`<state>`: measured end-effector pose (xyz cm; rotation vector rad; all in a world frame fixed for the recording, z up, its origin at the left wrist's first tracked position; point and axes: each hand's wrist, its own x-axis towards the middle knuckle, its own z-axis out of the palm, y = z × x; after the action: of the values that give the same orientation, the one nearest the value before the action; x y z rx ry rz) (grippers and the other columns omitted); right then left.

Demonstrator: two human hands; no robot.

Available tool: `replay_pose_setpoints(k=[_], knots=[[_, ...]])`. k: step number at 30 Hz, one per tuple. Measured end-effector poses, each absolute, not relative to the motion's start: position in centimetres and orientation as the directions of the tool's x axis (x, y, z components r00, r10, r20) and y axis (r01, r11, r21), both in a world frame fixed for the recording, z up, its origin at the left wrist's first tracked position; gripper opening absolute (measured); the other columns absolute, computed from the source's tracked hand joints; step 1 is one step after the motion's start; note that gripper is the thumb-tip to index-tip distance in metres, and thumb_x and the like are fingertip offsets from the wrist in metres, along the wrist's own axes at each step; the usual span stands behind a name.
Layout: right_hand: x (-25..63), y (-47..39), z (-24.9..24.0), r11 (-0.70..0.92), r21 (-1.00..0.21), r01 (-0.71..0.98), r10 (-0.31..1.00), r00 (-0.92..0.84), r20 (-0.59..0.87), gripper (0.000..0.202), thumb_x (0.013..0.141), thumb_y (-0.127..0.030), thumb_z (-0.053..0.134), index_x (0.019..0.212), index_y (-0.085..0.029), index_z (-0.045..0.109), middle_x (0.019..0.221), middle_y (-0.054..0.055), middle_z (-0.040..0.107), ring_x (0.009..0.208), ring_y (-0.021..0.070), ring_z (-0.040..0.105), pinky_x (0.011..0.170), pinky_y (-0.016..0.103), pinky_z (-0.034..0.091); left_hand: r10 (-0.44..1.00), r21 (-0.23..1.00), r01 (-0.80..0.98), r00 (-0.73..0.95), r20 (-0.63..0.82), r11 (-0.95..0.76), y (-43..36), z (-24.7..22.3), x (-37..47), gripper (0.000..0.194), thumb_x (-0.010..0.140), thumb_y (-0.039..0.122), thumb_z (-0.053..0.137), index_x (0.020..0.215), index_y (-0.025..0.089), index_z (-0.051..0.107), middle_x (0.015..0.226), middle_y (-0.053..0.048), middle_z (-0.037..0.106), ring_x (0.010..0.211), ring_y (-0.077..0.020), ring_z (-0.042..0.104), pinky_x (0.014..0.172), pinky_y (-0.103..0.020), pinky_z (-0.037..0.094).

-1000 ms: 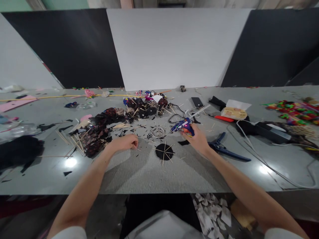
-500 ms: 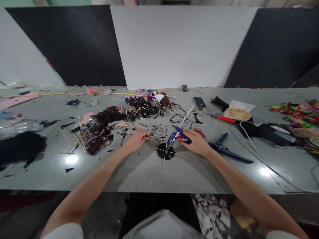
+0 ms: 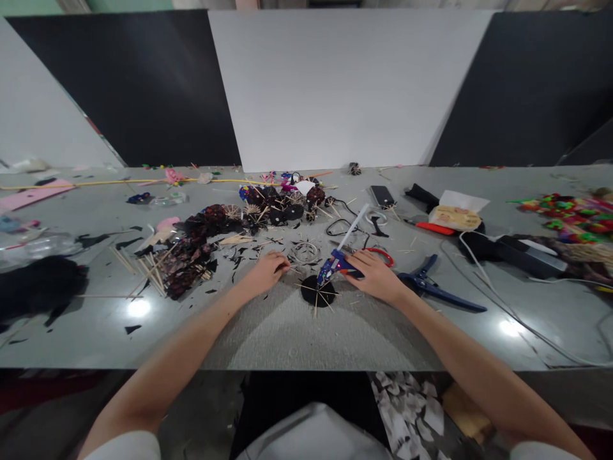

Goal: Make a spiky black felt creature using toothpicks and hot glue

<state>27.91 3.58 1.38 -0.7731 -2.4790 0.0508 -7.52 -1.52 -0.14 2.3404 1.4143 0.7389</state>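
Observation:
My right hand (image 3: 371,273) is wrapped round a blue hot glue gun (image 3: 332,265), with a long pale glue stick (image 3: 354,225) poking out of its back. The gun's nozzle points down at the middle of a black disc (image 3: 313,296) lying on the table. Several thin wooden sticks fan out from the disc's centre and past its rim. Left of the disc, my left hand (image 3: 269,271) pinches a thin wooden stick (image 3: 293,269) between its fingertips. Just behind the disc lies a loose coil of pale wire (image 3: 305,253).
Blue cutters (image 3: 435,291) and red-handled scissors (image 3: 383,255) lie to the right, near a phone (image 3: 382,196). A heap of dark fabric pieces and sticks (image 3: 189,262) spreads to the left. White cables (image 3: 507,306) cross the right side of the table (image 3: 287,342).
The glue gun's nozzle has dipped slightly and shifted a little left over the disc. My left hand has barely moved, still pinching the stick.

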Motion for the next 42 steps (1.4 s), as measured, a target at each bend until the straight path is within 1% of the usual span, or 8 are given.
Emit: replay_pose_setpoints(k=[7, 13, 23, 26, 28, 33, 38, 42], knots=[[27.9, 3.47, 1.64, 0.835, -0.166, 0.525, 0.533, -0.698, 0.478, 0.038, 0.097, -0.034, 0.063, 0.134, -0.024, 0.066, 0.118, 0.013, 0.072, 0.115, 0.0303, 0.068, 0.109, 0.055, 0.052, 0.879, 0.508, 0.717, 0.386, 0.281, -0.477, -1.54, -0.19, -7.49, 0.015, 0.101, 0.019, 0.055, 0.099, 0.019, 0.07, 0.101, -0.008, 0.071, 0.106, -0.0241, 0.06, 0.098, -0.039, 0.048], [27.82, 3.35, 1.94, 0.852, -0.138, 0.505, 0.503, -0.716, 0.484, 0.036, 0.098, -0.032, 0.061, 0.133, -0.022, 0.066, 0.116, 0.013, 0.072, 0.113, 0.0294, 0.068, 0.106, 0.053, 0.054, 0.884, 0.499, 0.73, 0.378, 0.275, -0.467, -1.62, -0.1, -7.46, 0.015, 0.101, 0.019, 0.055, 0.099, 0.019, 0.07, 0.101, -0.008, 0.071, 0.106, -0.0239, 0.06, 0.099, -0.039, 0.048], [27.73, 3.2, 2.1, 0.852, -0.105, 0.512, 0.497, -0.731, 0.468, 0.034, 0.1, -0.031, 0.058, 0.132, -0.023, 0.067, 0.114, 0.012, 0.073, 0.112, 0.0298, 0.068, 0.108, 0.054, 0.053, 0.888, 0.486, 0.743, 0.388, 0.248, -0.46, -1.49, -0.17, -7.49, 0.018, 0.101, 0.019, 0.052, 0.102, 0.021, 0.07, 0.102, -0.008, 0.07, 0.107, -0.0247, 0.06, 0.1, -0.041, 0.048], [27.75, 3.24, 2.02, 0.858, -0.093, 0.505, 0.484, -0.737, 0.472, 0.034, 0.1, -0.03, 0.058, 0.132, -0.021, 0.067, 0.114, 0.013, 0.072, 0.112, 0.0297, 0.068, 0.108, 0.053, 0.053, 0.881, 0.482, 0.737, 0.392, 0.265, -0.473, -1.48, -0.24, -7.57, 0.017, 0.101, 0.02, 0.053, 0.102, 0.021, 0.07, 0.102, -0.008, 0.071, 0.107, -0.0246, 0.06, 0.099, -0.04, 0.048], [27.76, 3.22, 2.06, 0.86, -0.102, 0.5, 0.483, -0.734, 0.478, 0.034, 0.099, -0.029, 0.058, 0.132, -0.02, 0.067, 0.114, 0.013, 0.072, 0.112, 0.0299, 0.068, 0.107, 0.053, 0.054, 0.874, 0.478, 0.731, 0.398, 0.279, -0.486, -1.47, -0.28, -7.6, 0.017, 0.101, 0.02, 0.053, 0.102, 0.02, 0.07, 0.102, -0.008, 0.071, 0.106, -0.0245, 0.06, 0.099, -0.04, 0.048], [27.74, 3.2, 2.1, 0.851, -0.15, 0.504, 0.509, -0.72, 0.471, 0.036, 0.097, -0.026, 0.059, 0.132, -0.024, 0.067, 0.114, 0.012, 0.072, 0.113, 0.0299, 0.068, 0.107, 0.054, 0.054, 0.879, 0.48, 0.736, 0.397, 0.264, -0.477, -1.53, -0.2, -7.56, 0.018, 0.101, 0.019, 0.052, 0.102, 0.02, 0.07, 0.101, -0.008, 0.07, 0.106, -0.0246, 0.06, 0.099, -0.041, 0.049], [27.81, 3.34, 1.69, 0.848, -0.126, 0.515, 0.505, -0.714, 0.485, 0.035, 0.098, -0.027, 0.058, 0.132, -0.024, 0.067, 0.117, 0.011, 0.072, 0.115, 0.0294, 0.068, 0.11, 0.054, 0.053, 0.886, 0.475, 0.748, 0.391, 0.25, -0.464, -1.65, 0.04, -7.43, 0.018, 0.101, 0.019, 0.052, 0.102, 0.021, 0.07, 0.104, -0.008, 0.07, 0.109, -0.0249, 0.06, 0.101, -0.04, 0.048], [27.81, 3.36, 1.6, 0.848, -0.164, 0.505, 0.513, -0.7, 0.497, 0.037, 0.097, -0.026, 0.06, 0.133, -0.026, 0.067, 0.116, 0.011, 0.073, 0.115, 0.0301, 0.068, 0.109, 0.056, 0.053, 0.884, 0.475, 0.746, 0.388, 0.259, -0.467, -1.65, 0.0, -7.43, 0.018, 0.101, 0.019, 0.053, 0.101, 0.021, 0.07, 0.102, -0.008, 0.07, 0.108, -0.0251, 0.06, 0.101, -0.041, 0.048]])
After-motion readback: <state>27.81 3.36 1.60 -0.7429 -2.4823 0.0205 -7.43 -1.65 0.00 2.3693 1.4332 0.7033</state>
